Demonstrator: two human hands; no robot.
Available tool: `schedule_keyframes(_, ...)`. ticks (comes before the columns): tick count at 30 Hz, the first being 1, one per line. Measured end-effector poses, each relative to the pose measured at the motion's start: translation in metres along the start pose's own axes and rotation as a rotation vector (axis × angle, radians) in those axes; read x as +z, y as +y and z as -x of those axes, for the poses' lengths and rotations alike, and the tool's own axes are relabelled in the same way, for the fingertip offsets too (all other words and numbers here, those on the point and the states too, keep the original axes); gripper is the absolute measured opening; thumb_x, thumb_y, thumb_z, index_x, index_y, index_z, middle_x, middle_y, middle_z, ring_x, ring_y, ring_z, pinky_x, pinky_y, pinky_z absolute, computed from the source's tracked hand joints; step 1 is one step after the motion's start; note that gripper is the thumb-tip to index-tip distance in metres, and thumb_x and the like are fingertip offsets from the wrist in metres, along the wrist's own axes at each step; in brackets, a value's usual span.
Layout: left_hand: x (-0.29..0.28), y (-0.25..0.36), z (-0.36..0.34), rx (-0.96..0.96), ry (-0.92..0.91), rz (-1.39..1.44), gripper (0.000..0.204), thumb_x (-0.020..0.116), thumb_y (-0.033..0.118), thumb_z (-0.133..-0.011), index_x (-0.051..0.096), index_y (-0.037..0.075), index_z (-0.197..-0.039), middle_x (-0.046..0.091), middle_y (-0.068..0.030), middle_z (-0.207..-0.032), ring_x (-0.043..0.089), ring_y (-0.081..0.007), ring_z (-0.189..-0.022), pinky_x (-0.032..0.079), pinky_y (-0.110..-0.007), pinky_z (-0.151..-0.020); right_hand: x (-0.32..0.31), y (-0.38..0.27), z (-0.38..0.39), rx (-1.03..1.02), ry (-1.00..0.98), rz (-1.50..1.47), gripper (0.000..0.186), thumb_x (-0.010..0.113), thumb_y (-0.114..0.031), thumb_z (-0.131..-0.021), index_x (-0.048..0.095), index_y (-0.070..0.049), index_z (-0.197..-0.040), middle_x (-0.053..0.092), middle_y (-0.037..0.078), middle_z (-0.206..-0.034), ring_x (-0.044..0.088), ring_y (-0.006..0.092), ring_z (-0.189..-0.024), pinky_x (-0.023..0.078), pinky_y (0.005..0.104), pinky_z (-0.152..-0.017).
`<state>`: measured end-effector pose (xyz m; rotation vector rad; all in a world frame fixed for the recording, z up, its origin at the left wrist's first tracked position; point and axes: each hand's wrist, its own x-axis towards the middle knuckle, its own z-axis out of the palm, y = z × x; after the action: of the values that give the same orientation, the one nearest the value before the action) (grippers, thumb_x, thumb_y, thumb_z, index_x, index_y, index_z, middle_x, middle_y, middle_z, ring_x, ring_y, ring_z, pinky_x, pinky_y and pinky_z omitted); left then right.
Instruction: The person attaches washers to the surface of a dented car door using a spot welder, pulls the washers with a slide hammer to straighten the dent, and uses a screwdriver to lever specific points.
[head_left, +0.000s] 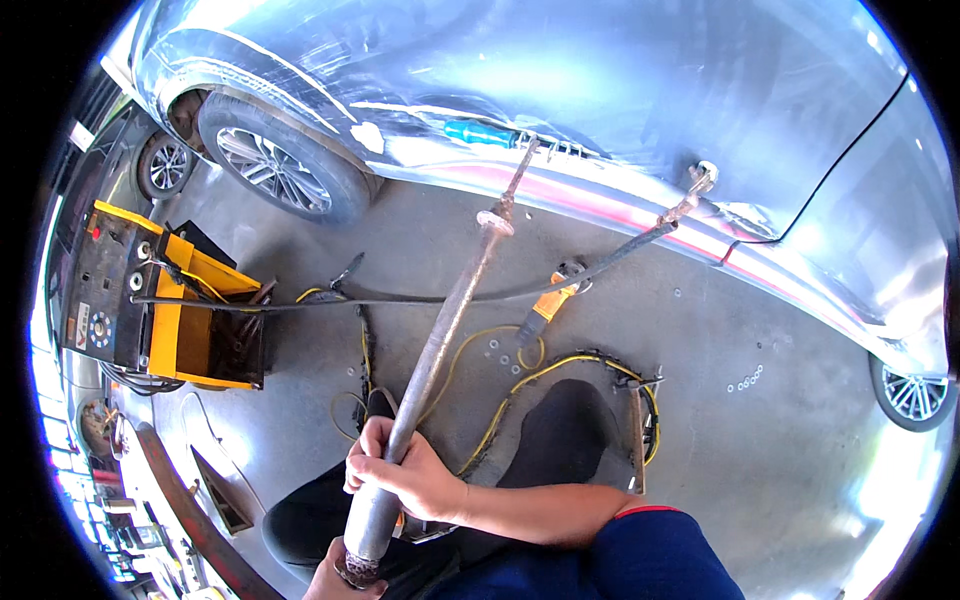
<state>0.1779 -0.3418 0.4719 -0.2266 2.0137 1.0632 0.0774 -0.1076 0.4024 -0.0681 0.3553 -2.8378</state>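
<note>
A long metal slide hammer [450,320] runs from my lap up to the lower side of a dented car door. Its hooked tip [527,150] meets a row of small metal tabs [565,150] on the panel. A rod with a teal handle [480,134] lies along those tabs, its shaft apparently passing through them. My right hand [405,472] wraps around the thick sliding weight [372,520]. Below it, my left hand [340,578] grips the tool's bottom end, partly cut off by the picture's edge.
A clamp [704,178] on the car's sill joins a black cable [600,264] to a yellow-and-black machine [150,300] at left. An orange grinder [550,300], a yellow cord [500,410] and scattered washers [745,383] lie on the floor. Wheels [275,158] stand under the car.
</note>
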Motion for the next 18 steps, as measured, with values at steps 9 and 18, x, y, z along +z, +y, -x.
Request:
schedule_keyframes(9, -0.013, 0.004, 0.017, 0.218, 0.145, -0.184, 0.074, 0.068, -0.01, -0.071, 0.038, 0.005, -0.137, 0.055, -0.0022, -0.104, 0.055, -0.0071, -0.083, 0.048, -0.022, -0.071, -0.029, -0.151, -0.083, -0.286, -0.228, 0.024, 0.058, 0.055, -0.028, -0.093, 0.04, -0.013, -0.147, 0.054, 0.002, -0.076, 0.058, 0.0195, -0.079, 0.049, 0.0421, -0.078)
schedule_keyframes(18, -0.034, -0.097, 0.092, -0.263, 0.301, 0.22, 0.055, 0.067, 0.025, -0.083, 0.05, 0.006, -0.132, 0.062, -0.0092, -0.108, 0.062, -0.0186, -0.089, 0.052, -0.034, -0.075, 0.027, 0.084, 0.002, 0.188, -0.137, -0.113, 0.011, 0.065, -0.009, -0.095, 0.057, -0.006, -0.1, 0.058, 0.002, -0.08, 0.059, 0.0104, -0.076, 0.05, 0.0281, -0.073)
